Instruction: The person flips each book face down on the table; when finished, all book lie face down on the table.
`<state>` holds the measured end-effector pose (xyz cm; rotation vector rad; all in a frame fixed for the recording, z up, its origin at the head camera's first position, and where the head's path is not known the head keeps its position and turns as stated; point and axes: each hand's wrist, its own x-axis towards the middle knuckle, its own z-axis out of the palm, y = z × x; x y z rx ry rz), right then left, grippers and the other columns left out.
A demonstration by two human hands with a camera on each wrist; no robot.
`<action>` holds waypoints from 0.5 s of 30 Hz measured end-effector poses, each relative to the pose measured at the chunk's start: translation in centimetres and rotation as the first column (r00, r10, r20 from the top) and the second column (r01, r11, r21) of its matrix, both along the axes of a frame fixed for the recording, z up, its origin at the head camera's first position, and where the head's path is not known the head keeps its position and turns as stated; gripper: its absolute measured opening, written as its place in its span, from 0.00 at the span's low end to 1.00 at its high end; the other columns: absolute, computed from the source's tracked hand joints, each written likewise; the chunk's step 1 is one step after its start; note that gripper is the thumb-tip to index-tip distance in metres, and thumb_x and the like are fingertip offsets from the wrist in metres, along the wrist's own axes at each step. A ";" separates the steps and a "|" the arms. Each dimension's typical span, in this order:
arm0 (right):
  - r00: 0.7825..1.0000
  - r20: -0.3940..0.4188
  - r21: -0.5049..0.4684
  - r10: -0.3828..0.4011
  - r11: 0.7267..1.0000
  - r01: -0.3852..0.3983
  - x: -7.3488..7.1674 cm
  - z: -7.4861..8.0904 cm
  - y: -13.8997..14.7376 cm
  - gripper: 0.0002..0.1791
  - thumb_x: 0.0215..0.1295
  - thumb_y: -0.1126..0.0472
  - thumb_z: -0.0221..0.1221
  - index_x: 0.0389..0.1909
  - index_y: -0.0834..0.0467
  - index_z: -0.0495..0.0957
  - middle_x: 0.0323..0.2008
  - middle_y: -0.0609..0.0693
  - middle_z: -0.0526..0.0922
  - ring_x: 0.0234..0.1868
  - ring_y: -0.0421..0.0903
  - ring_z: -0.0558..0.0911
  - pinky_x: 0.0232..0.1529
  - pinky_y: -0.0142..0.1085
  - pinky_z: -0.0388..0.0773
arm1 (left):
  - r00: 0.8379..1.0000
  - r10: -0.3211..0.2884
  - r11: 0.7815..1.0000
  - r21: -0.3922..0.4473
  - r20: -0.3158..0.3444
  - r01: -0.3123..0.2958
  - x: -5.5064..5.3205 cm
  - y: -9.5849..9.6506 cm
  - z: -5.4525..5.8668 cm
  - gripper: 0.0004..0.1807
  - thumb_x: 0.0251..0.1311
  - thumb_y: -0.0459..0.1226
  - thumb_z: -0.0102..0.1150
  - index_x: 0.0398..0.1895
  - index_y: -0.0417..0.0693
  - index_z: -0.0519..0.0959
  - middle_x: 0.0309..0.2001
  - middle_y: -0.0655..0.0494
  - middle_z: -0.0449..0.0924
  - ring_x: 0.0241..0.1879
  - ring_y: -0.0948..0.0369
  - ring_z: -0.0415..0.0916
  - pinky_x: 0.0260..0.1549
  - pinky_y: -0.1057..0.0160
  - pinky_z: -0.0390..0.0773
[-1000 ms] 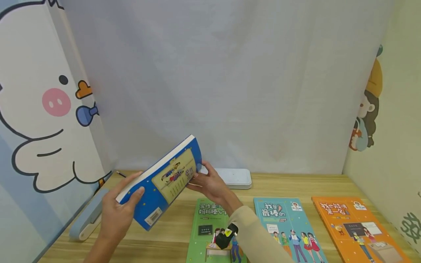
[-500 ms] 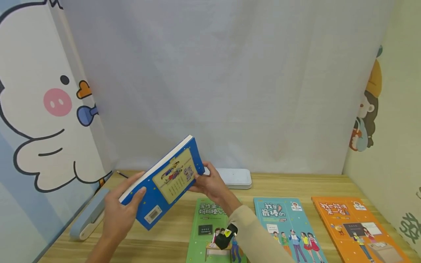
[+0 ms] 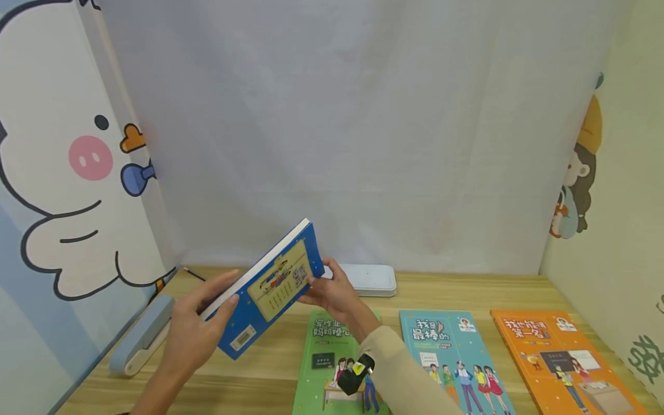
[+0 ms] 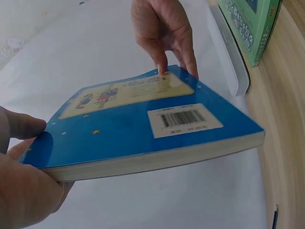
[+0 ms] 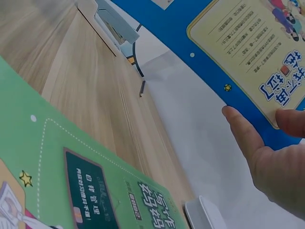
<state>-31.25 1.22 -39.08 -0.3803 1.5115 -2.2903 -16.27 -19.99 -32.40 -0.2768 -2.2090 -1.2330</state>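
A thick blue book [image 3: 272, 294] is held tilted above the table, its back cover with a barcode and yellow panel turned toward me. My left hand [image 3: 197, 320] grips it at the lower left, thumb on the back cover and fingers behind. At the far right corner, my right hand [image 3: 337, 294] pinches it, with the thumb on the cover. In the left wrist view, the white page edge of the blue book [image 4: 128, 124] shows, and the right hand [image 4: 164, 28] is beyond. The front cover is hidden. Below the right forearm lies a green book [image 3: 311, 374].
To the right lie a teal book [image 3: 443, 337] and an orange book [image 3: 539, 346], covers up. A white case [image 3: 373, 278] stands at the back by the grey cloth [image 3: 363, 144]. At the left are a blue-and-white stapler-like object [image 3: 142, 334] and a pencil [image 3: 194, 273].
The blue book has shifted slightly right and its tilt has changed a little. My left hand moved right with it; my right hand stays nearly in place at the corner.
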 end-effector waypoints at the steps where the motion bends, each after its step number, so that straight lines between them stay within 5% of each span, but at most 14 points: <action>1: 1.000 0.003 0.004 -0.003 1.000 0.003 0.0 0.0 0.0 0.23 0.70 0.75 0.50 0.61 0.53 0.64 0.53 0.63 0.79 0.49 0.57 0.86 0.53 0.50 0.83 | 1.000 -0.014 1.000 -0.027 -0.008 0.013 0.0 0.0 0.2 0.23 0.64 0.26 0.60 0.62 0.42 0.78 0.51 0.36 0.84 0.35 0.74 0.81 0.26 0.69 0.82; 5: 1.000 0.019 0.026 -0.016 1.000 0.016 0.0 0.0 0.1 0.23 0.70 0.75 0.50 0.61 0.53 0.65 0.52 0.62 0.80 0.49 0.57 0.86 0.53 0.51 0.83 | 0.996 -0.031 0.979 -0.205 -0.082 0.014 0.2 -0.1 0.6 0.26 0.59 0.23 0.63 0.62 0.44 0.78 0.48 0.38 0.86 0.33 0.62 0.86 0.23 0.69 0.81; 9: 0.999 0.017 0.065 -0.033 0.997 0.032 0.1 0.2 0.2 0.22 0.70 0.74 0.51 0.60 0.54 0.65 0.51 0.63 0.81 0.46 0.56 0.86 0.53 0.50 0.84 | 0.991 -0.011 0.920 -0.391 -0.136 -0.043 0.2 0.1 0.9 0.29 0.53 0.21 0.67 0.59 0.46 0.80 0.44 0.41 0.88 0.32 0.51 0.87 0.22 0.64 0.82; 11: 0.999 0.009 0.090 -0.037 0.995 0.036 0.1 0.3 0.2 0.20 0.70 0.74 0.51 0.59 0.54 0.65 0.50 0.64 0.81 0.45 0.55 0.87 0.52 0.51 0.84 | 0.993 -0.009 0.900 -0.434 -0.114 -0.042 0.1 -0.1 1.0 0.28 0.52 0.20 0.67 0.58 0.45 0.81 0.46 0.40 0.87 0.34 0.50 0.87 0.23 0.62 0.81; 15: 0.999 -0.002 0.137 -0.039 0.990 0.038 0.2 0.3 0.5 0.18 0.70 0.74 0.52 0.56 0.54 0.66 0.49 0.65 0.83 0.44 0.55 0.87 0.51 0.52 0.84 | 1.000 -0.011 0.912 -0.410 0.023 0.020 -0.3 -0.6 1.0 0.25 0.55 0.19 0.64 0.57 0.42 0.82 0.52 0.35 0.84 0.38 0.47 0.88 0.25 0.61 0.85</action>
